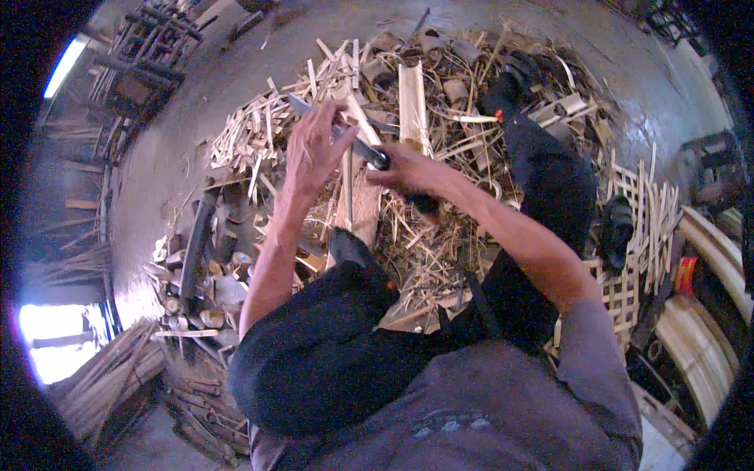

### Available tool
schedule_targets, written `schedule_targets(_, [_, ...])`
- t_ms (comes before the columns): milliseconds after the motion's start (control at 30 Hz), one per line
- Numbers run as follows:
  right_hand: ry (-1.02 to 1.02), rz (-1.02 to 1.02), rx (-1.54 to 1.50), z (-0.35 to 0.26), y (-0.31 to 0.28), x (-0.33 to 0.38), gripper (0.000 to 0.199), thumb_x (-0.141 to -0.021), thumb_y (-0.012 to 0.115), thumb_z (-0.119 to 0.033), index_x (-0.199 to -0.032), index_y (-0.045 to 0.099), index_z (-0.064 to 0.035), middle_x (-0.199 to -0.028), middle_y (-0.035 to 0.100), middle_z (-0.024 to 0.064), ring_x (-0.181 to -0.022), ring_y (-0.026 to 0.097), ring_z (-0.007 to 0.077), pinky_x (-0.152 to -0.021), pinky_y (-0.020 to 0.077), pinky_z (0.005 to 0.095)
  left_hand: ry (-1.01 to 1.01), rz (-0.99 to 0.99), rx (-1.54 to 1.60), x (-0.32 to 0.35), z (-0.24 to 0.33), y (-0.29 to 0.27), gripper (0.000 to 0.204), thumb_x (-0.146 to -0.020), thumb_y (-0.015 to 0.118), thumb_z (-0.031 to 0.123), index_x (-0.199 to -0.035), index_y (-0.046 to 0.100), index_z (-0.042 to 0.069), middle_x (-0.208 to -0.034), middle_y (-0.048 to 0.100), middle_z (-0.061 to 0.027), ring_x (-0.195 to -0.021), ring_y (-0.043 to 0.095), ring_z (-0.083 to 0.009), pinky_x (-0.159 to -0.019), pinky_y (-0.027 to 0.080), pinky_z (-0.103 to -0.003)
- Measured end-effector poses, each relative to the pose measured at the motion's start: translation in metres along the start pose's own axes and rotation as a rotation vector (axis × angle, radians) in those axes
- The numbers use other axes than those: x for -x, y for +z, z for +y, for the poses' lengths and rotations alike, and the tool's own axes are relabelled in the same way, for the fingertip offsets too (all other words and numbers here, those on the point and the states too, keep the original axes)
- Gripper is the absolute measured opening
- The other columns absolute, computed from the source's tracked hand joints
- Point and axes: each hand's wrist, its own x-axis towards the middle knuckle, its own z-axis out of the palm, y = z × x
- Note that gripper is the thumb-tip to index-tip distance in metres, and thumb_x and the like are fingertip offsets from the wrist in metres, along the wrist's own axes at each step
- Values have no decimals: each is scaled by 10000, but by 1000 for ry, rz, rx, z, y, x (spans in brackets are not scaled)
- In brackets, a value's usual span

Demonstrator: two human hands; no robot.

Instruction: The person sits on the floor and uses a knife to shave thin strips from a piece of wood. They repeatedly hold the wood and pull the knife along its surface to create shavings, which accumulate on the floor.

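Observation:
A knife (363,147) with a long dark blade and a round black handle end slants between my hands, above the pile. My left hand (311,149) is bent over the middle of the blade, thumb on one side and fingers on the other. Past those fingers the bluish far end of the blade shows. My right hand (404,169) is closed about the handle end, its fingers partly hidden and slightly blurred. Below the knife a wooden board (360,206) runs from near my foot toward the pale split strips (251,129) heaped at the far left.
A split bamboo trough (411,102) stands out of the litter of shavings (440,243) between my legs. At the left lie cut bamboo pieces (206,318) and a dark pole (198,235). A woven lattice (628,282) and curved bamboo lengths (695,345) are on the right.

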Motion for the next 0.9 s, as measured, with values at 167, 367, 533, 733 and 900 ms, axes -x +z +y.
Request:
schedule_targets(167, [17,-24,1,-1,-14,-17,203,-799,658,-191,-889,539,-53,-605,461,-7,-501,462,98,-433,385,270,-19,-120,-24,-22,-22,6,284,-777,649,210,-941,529,11,-850,587,-160,-828,559,-360,-737,437,-423])
schedule_targets(367, [81,93,186,43,-38,-42,141,-752,601,-149,-851,544,-65,-639,545,33,-521,501,113,-480,426,294,113,-150,53,-53,-16,35,281,-774,666,251,-852,543,11,-804,567,-153,-789,553,-338,-722,426,-420])
schedule_targets(533, [134,103,180,26,-36,-26,125,-757,621,-111,-850,561,-53,-662,560,17,-618,510,113,-573,434,316,170,-93,58,-50,-39,59,259,-791,649,284,-811,567,40,-802,572,-114,-787,550,-306,-699,410,-413])
schedule_targets(733, [108,154,284,41,-42,-27,139,-777,617,-115,-861,570,-15,-682,570,46,-624,500,106,-588,436,327,223,-110,-33,-57,-36,66,160,-786,606,245,-782,568,90,-799,538,-41,-846,534,-247,-739,359,-395])
schedule_targets(900, [64,187,342,34,-41,-20,158,-782,615,-142,-862,574,-13,-677,565,77,-612,509,136,-597,439,336,167,-149,117,-57,-36,68,167,-771,619,217,-751,544,69,-770,533,-49,-809,535,-242,-738,357,-384])
